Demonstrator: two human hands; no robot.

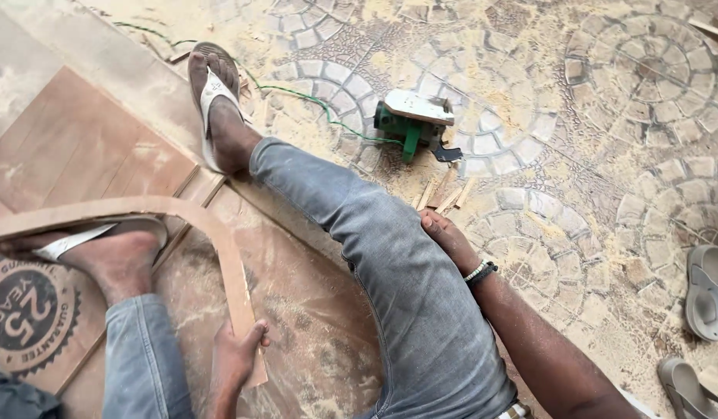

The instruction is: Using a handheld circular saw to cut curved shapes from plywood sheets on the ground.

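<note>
**One curved wooden strip, pinned by foot and hand**

One thin, arched strip of wood (211,233) lies across the left of the scene, running from the far left edge, bending at its crown and coming down to the near middle. On the left, the person's left foot in a white-strapped sandal (103,248) sits tucked under the arch, over a brown printed board (33,310). At the strip's near end the left hand (238,357) grips it, fingers (258,335) wrapped round the edge and closed on the wood.

By its look the strip should be light and fairly stiff along the flat, yet narrow enough to flex or snap at the bend if levered from one end. Its sawn edges look rough and dusty, so a grip should not slip. The safest hold seems to be near the curve or with support at both ends.

Further right, the right leg in grey jeans (390,271) stretches to the far side. The right hand (444,233) rests on the thigh, fingers laid loosely open and holding nothing. Beyond it, a green circular saw (413,124) lies on the sawdust-covered patterned floor (607,116), with small wood offcuts (444,194) near it.
</note>
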